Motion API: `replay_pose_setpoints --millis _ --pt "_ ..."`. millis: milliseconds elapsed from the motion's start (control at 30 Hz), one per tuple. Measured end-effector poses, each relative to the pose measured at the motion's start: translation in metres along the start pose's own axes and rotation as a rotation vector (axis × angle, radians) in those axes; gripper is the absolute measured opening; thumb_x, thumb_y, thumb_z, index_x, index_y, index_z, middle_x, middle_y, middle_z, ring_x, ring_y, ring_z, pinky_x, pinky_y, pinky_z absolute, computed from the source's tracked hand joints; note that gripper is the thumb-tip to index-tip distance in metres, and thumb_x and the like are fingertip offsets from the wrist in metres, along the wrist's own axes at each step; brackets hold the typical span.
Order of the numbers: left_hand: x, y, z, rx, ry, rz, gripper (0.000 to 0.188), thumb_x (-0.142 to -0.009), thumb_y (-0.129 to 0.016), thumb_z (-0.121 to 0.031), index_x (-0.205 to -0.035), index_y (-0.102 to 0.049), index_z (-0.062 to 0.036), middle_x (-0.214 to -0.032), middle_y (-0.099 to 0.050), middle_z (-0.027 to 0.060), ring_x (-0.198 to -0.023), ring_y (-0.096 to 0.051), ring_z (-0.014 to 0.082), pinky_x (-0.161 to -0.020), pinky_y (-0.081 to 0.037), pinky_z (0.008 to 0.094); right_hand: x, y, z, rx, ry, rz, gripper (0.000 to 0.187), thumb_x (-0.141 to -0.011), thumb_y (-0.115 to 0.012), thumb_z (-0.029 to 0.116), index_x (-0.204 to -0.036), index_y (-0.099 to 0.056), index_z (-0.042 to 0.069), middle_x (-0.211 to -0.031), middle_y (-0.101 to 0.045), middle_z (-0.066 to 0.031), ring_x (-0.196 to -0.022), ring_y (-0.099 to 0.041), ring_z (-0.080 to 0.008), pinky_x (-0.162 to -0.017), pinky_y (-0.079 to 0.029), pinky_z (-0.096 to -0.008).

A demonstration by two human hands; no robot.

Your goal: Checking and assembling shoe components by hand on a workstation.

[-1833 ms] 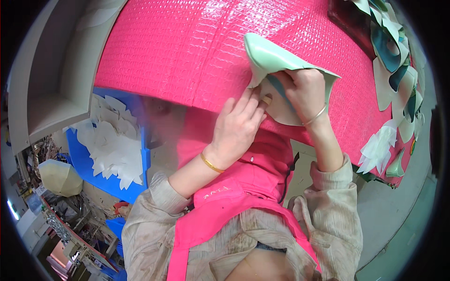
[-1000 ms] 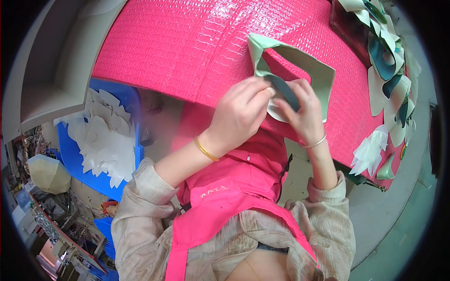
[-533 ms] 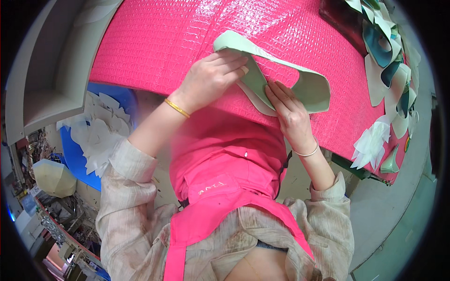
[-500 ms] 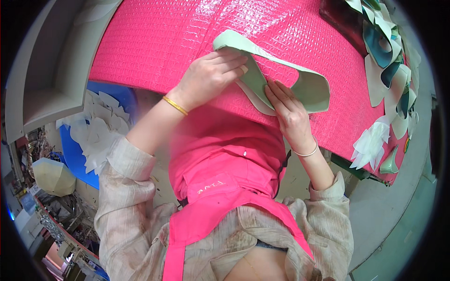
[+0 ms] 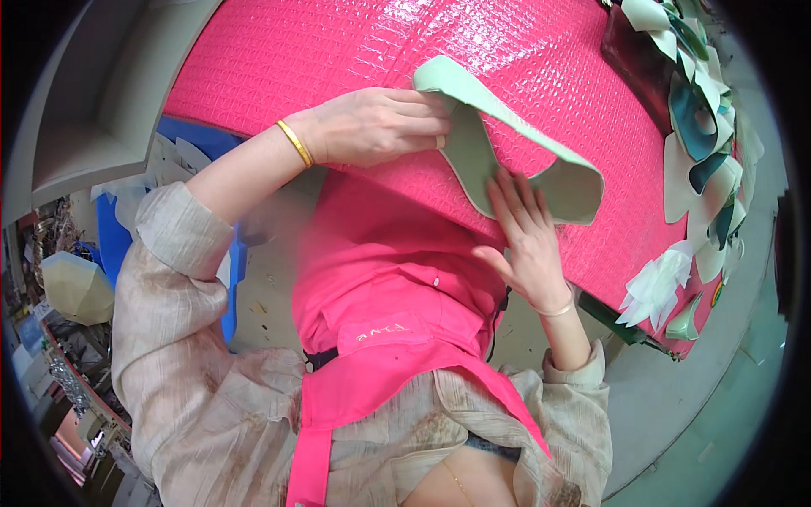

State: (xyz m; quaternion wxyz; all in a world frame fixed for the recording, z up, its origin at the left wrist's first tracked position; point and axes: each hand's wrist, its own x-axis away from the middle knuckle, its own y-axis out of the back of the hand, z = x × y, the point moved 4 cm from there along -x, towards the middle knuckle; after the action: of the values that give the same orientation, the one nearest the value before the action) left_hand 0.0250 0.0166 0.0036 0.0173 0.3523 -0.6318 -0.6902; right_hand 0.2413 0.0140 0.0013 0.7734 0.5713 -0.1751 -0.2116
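A pale green shoe upper (image 5: 578, 193), curved with an open middle, rests partly raised on the pink-covered table (image 5: 279, 68). My left hand (image 5: 380, 127) is closed on its left end, the fingers curled over the edge and the fingertips partly hidden. At the near side of the piece, my right hand (image 5: 530, 241) lies with its fingers stretched out and the thumb held apart. Its fingertips touch the near strip of the upper and are slightly smeared by motion.
A heap of green and cream shoe uppers (image 5: 705, 169) lines the table's right edge. White backing scraps (image 5: 655, 287) and a small green piece (image 5: 684, 319) lie at the near right corner. Left are a grey open shelf (image 5: 93, 127) and a blue bin (image 5: 111, 237) with white scraps.
The upper sits slightly further right, and its two near layers no longer show apart. My left forearm has swung outward. My right thumb has moved away from the fingers, which have shifted down.
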Motion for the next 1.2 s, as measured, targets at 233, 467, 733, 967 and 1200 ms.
replay_pose_setpoints --millis 233,467,733,967,1200 --pt "-0.010 0.004 0.017 0.019 -0.053 -0.004 0.011 -0.068 -0.053 -0.012 -0.077 -0.051 -0.0057 -0.076 -0.055 0.0059 -0.074 -0.057 0.0210 -0.069 -0.049 0.0295 -0.042 -0.010 0.019 -0.046 0.042 -0.183 0.072 -0.075 -0.057 0.043 -0.128 -0.035 0.000 -0.132 -0.035 -0.0172 -0.122 -0.034 -0.0311 -0.101 -0.026 -0.0428" --pt "-0.028 -0.007 0.012 -0.082 -0.039 0.183 0.034 -0.070 -0.054 -0.013 -0.104 -0.057 -0.0126 -0.090 -0.053 0.0043 -0.083 -0.053 0.0176 -0.079 -0.044 0.0291 0.009 -0.008 0.020 -0.128 -0.088 -0.005 0.067 -0.075 -0.062 0.031 -0.131 -0.034 0.006 -0.135 -0.034 -0.0139 -0.123 -0.035 -0.0286 -0.098 -0.030 -0.0421" --pt "-0.060 0.022 0.028 0.981 0.822 -0.188 0.017 -0.081 -0.059 -0.016 -0.083 -0.062 0.0010 -0.068 -0.063 0.0034 -0.059 -0.056 0.0099 -0.053 -0.045 0.0251 0.041 0.083 -0.020 -0.479 -0.271 -0.908 0.039 -0.082 -0.049 -0.001 -0.120 -0.045 -0.002 -0.120 -0.049 -0.0145 -0.112 -0.047 -0.0249 -0.093 -0.037 -0.0345" --pt "-0.046 -0.032 -0.050 1.717 1.224 -1.044 0.035 -0.082 -0.059 -0.010 -0.115 -0.050 -0.0003 -0.108 -0.057 0.0064 -0.101 -0.051 0.0132 -0.088 -0.039 0.0297 -0.026 0.051 0.005 -0.779 -0.310 -0.480 0.047 -0.079 -0.057 0.004 -0.123 -0.041 0.002 -0.094 -0.057 -0.0151 -0.085 -0.058 -0.0218 -0.074 -0.045 -0.0295" --pt "-0.034 0.024 -0.010 1.560 1.170 -1.051 0.027 -0.084 -0.058 -0.012 -0.107 -0.055 0.0005 -0.098 -0.060 0.0052 -0.087 -0.056 0.0093 -0.077 -0.044 0.0243 -0.042 0.061 0.016 -0.723 -0.365 -0.205 0.037 -0.076 -0.061 0.003 -0.112 -0.051 0.002 -0.073 -0.055 -0.0125 -0.065 -0.055 -0.0167 -0.060 -0.044 -0.0270"
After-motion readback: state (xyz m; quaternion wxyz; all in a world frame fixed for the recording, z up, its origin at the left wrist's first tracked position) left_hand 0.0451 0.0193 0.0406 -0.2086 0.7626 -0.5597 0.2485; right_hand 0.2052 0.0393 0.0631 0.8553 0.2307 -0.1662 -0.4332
